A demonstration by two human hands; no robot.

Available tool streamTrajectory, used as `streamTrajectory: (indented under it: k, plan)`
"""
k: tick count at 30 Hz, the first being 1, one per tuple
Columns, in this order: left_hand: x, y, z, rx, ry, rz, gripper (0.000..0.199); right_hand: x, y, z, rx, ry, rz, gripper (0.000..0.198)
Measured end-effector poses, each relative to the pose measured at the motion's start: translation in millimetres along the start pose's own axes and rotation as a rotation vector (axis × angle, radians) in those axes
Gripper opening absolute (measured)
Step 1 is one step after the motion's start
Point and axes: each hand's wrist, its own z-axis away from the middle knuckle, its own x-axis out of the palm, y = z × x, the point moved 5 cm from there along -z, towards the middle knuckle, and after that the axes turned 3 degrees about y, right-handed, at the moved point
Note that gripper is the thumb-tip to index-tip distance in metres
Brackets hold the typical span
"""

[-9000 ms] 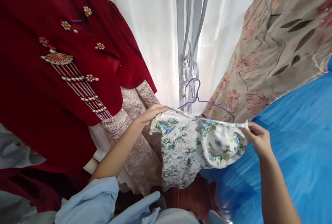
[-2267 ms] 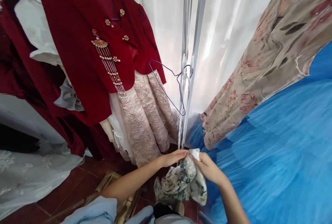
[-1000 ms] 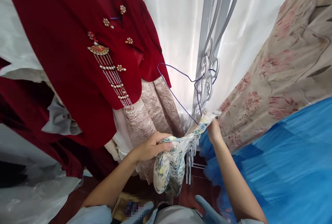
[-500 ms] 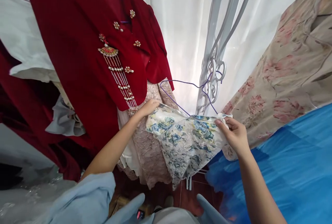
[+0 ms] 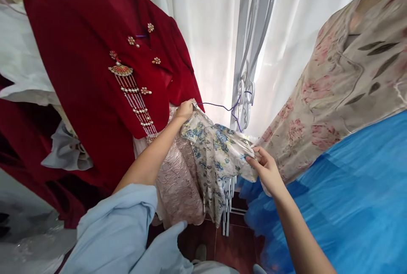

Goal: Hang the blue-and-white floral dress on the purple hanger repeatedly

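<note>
A small white floral garment (image 5: 219, 147) with blue and yellow flowers hangs between my hands. My left hand (image 5: 185, 110) is closed on its left shoulder, at the end of a thin purple wire hanger (image 5: 214, 105). The hanger hooks onto white scrollwork (image 5: 244, 100) on a stand, and its left end now lies at the garment's shoulder. With thumb and fingers, my right hand (image 5: 262, 164) pinches the garment's right shoulder edge, lower than the left one. The hanger's right arm runs down behind the cloth, where its end is hidden.
At left hangs a dark red velvet jacket (image 5: 92, 75) with a beaded fan brooch (image 5: 122, 70), above a pink brocade skirt (image 5: 178, 181). To the right are a beige floral dress (image 5: 321, 92) and blue tulle (image 5: 343, 189). A white curtain (image 5: 206, 32) hangs behind.
My left hand has lifted the garment's left shoulder up to the hanger's end. The right shoulder has dropped lower in my right hand, so the garment is more slanted. The view has shifted right.
</note>
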Motion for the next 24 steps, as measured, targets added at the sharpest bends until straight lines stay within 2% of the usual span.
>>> streamTrajectory:
  k: [3,5,7,9,11,13,16,20,22,24]
  plan:
    - [10.8,22.1,-17.5,0.019,0.089,0.091,0.021,-4.9,-5.1,0.9,0.000,0.033,-0.032,0.036]
    - [23.2,39.7,-26.6,0.005,0.057,0.220,0.022,-10.7,-8.6,1.1,-0.003,0.071,-0.046,0.041]
    - [38.8,58.1,-27.8,-0.004,-0.120,0.316,0.033,-19.3,-11.2,1.8,-0.009,0.128,-0.042,0.045]
    - [48.6,72.8,-18.3,0.036,-0.322,0.324,0.048,-30.0,-13.2,3.2,-0.028,0.199,-0.019,0.047]
    - [46.1,78.8,-1.9,0.124,-0.402,0.287,0.045,-43.0,-15.9,4.3,-0.073,0.280,0.027,0.045]
    - [35.1,74.7,19.1,0.185,-0.381,0.272,0.041,-59.0,-19.4,3.2,-0.140,0.370,0.089,0.041]
    - [19.4,62.5,59.8,0.183,-0.417,0.280,0.055,-88.9,-22.0,-6.4,-0.219,0.489,0.179,0.038]
    - [5.5,69.7,118.1,0.191,-0.472,0.310,0.047,-125.8,-14.7,-18.8,-0.322,0.683,0.296,0.042]
    - [2.8,80.7,140.7,0.194,-0.442,0.304,0.039,-127.7,-6.1,-13.0,-0.432,0.809,0.425,0.045]
    - [1.7,89.8,156.0,0.170,-0.348,0.267,0.034,-113.0,8.2,-1.1,-0.539,0.868,0.518,0.044]
